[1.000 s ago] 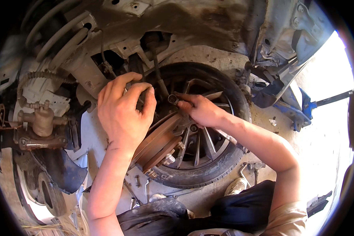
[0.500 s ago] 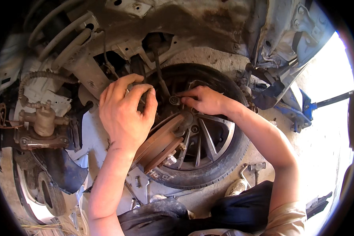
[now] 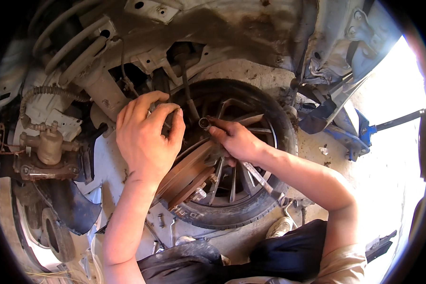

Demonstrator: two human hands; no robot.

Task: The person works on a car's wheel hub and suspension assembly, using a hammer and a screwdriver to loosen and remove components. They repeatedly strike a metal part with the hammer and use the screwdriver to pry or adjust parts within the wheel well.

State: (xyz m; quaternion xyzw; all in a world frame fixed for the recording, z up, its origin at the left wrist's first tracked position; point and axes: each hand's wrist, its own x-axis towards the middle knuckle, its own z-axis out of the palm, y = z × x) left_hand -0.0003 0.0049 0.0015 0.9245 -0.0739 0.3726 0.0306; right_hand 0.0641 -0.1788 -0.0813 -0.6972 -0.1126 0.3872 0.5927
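My left hand (image 3: 146, 137) is raised under a car's wheel arch, its fingers curled around a small part I cannot make out, close to a thin dark rod (image 3: 187, 92). My right hand (image 3: 234, 139) grips a socket wrench (image 3: 205, 124), whose round socket end points toward the left hand. Behind and below both hands lies a removed wheel (image 3: 265, 142) with a dark tyre and spoked rim. A rusty brake disc (image 3: 189, 175) leans against it.
A coil spring and strut (image 3: 71, 42) rise at upper left. A rusty brake caliper (image 3: 47, 146) hangs at left. A blue jack stand (image 3: 350, 132) sits on the concrete at right. Loose bolts (image 3: 161, 220) and my dark trousers (image 3: 270, 255) are below.
Both hands have shifted slightly. My right hand slid left along the wrench and now points the socket end up toward the left hand.
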